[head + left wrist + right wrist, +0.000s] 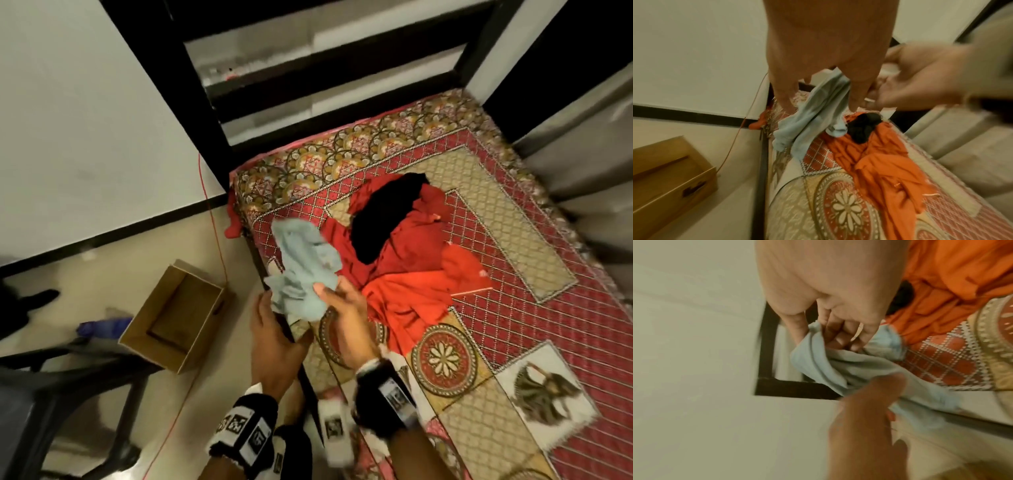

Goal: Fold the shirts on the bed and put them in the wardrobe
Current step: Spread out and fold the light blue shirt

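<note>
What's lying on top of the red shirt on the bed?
A black garment lies across the red shirt. Whatever is beneath them is covered, apart from the patterned bedspread around them.

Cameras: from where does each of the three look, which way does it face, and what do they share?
Head: above the bed corner, looking down; both forearms, left hand and right hand on the light blue shirt.
Left wrist: along the left hand toward the shirt and red garments; right hand at right.
Right wrist: along the right hand, tilted view; fingers in the shirt, left hand below.
Shared: all show the shirt and both hands.
</note>
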{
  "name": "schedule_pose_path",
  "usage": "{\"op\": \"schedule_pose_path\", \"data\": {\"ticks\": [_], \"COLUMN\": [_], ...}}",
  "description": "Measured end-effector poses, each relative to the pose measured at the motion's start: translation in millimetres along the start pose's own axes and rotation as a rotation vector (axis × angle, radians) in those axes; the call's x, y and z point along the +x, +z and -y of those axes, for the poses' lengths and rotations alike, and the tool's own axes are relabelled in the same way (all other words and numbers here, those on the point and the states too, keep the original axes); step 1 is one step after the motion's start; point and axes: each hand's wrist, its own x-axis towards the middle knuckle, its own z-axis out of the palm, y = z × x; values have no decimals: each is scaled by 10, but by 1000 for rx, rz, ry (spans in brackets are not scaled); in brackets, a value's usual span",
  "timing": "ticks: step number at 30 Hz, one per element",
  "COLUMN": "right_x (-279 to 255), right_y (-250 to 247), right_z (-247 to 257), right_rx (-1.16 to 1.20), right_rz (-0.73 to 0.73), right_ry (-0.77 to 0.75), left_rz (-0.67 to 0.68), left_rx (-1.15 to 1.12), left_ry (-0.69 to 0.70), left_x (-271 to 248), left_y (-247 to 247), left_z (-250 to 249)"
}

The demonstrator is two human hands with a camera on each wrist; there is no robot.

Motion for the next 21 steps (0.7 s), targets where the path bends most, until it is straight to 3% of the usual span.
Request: {"op": "schedule_pose_path", "data": {"ticks": [2,4,8,12,14,16,19,21], "right_x": [-978,-1832,-3357,-4928,-5660,-6234,-7106,-7551], "right_y": [-109,-360,-930,-1529,-1743,-1896,-2169,-2300], "right_z": [676,1119,1583,1812,1876,1924,2064,2181], "right_rx": [139,256,370,444,426,355,104,-65], "right_rz": [52,46,-66,-104,-96,-67,-27,-42], "right_ry": [-34,-102,-181,-231,-237,-259,-381,-456], "left_rz": [-11,76,497,888,926,879,938,992], "left_rx": [-114,-283,-444,-660,-594,-508,-243,-178], "left_ry": [127,128,358,127,98,230,365,362], "left_x": [-310,-804,-2214,-3643,-4261,-4834,-5673,-5964], "left_y": [-84,-176,-163,-31,163,370,500,622], "left_z": [-531,-1102,-1887,-2087,-2105,-2177,-2551,-2810]}}
